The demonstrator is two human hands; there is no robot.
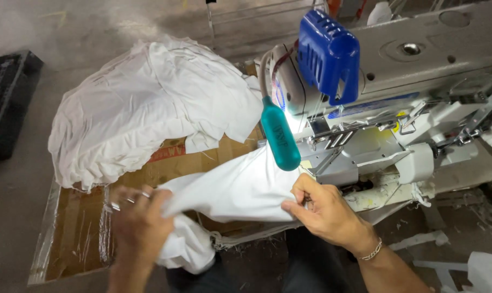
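A piece of white cloth (240,187) stretches from my left hand across to the bed of a grey-white industrial sewing machine (419,70). My left hand (140,222), blurred and with rings on its fingers, grips the bunched left end of the cloth. On the right edge of the cloth my right hand (324,211), wearing a chain bracelet, pinches the fabric just before the needle area (338,144). A teal lamp head (280,135) on a flexible neck hangs above the cloth and lights it.
A big heap of white garments (154,108) lies on a flattened cardboard sheet (83,233) to the left. A blue plastic cover (328,54) sits on the machine's top. A dark crate (4,97) stands on the floor at far left. Thread scraps litter the floor at the right.
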